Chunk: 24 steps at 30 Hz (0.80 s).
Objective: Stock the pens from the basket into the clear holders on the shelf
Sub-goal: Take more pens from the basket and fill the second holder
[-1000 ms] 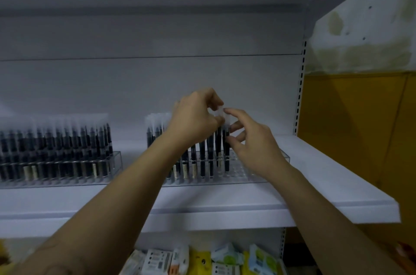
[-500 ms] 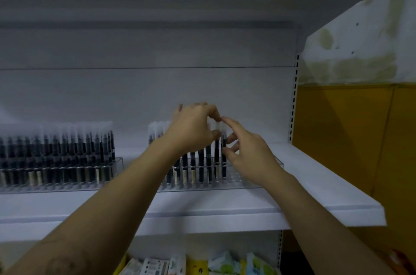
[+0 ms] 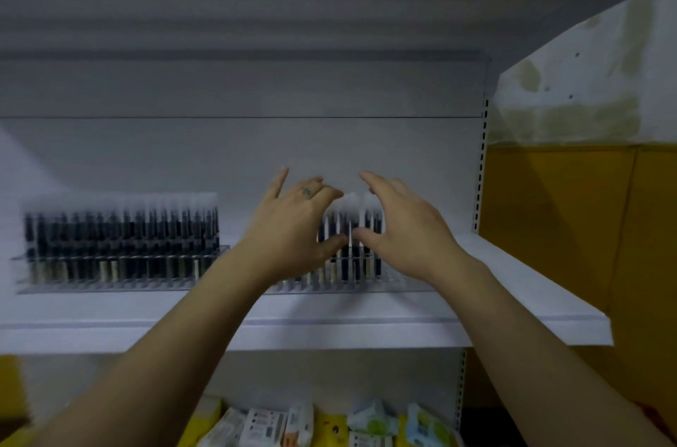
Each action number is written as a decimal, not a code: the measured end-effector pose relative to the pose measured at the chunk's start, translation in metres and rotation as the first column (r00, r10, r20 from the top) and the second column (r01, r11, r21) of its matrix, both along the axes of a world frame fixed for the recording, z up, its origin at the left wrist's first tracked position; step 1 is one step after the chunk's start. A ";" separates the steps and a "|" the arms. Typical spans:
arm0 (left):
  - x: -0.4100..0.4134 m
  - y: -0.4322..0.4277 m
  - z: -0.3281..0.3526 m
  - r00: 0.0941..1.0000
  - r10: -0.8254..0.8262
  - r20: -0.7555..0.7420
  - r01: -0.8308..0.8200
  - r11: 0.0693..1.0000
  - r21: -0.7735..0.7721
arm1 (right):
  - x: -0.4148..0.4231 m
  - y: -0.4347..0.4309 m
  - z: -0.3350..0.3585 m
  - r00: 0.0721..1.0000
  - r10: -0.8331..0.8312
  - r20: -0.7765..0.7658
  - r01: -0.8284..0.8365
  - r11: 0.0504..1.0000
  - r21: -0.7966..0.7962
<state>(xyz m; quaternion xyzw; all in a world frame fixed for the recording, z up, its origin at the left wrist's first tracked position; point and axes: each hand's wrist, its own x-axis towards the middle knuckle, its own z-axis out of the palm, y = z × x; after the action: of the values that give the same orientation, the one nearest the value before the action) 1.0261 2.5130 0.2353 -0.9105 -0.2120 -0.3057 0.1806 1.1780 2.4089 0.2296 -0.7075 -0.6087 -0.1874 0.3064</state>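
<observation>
Hovering before pens [image 3: 346,263] in the right holder [image 3: 403,287] on the shelf [image 3: 513,300] with left hand [image 3: 293,226] and right hand [image 3: 403,226] released (fingers spread).

Left hand [image 3: 293,226], right hand [image 3: 406,230] before pens [image 3: 344,265]

Both hands have let go of the pen tops they were pinching. The left hand [image 3: 293,226] and right hand [image 3: 406,230] now spread their fingers [image 3: 280,179] open before the pens [image 3: 345,263].
</observation>
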 end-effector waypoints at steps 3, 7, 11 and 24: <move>-0.035 0.000 -0.013 0.999 0.005 0.034 -0.006 0.999 0.039 | -0.028 0.001 -0.005 0.998 0.065 0.023 -0.065 0.998 0.010; -0.084 -0.001 -0.039 0.996 0.088 0.035 -0.089 0.995 0.043 | -0.069 0.007 -0.025 0.981 0.195 0.003 -0.195 0.981 -0.010; -0.128 -0.007 -0.068 0.986 0.169 0.010 -0.169 0.986 -0.008 | -0.107 0.020 -0.055 0.937 0.347 -0.047 -0.348 0.938 -0.008; -0.226 -0.026 -0.198 0.914 0.387 -0.122 -0.405 0.891 -0.205 | -0.190 0.051 -0.196 0.833 0.527 -0.167 -0.553 0.786 -0.276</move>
<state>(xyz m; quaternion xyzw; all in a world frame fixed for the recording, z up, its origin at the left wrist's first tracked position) 0.8006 2.4871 0.0372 -0.8738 -0.4193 -0.2007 0.1427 0.9877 2.4598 0.0339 -0.5502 -0.7942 0.0359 0.2556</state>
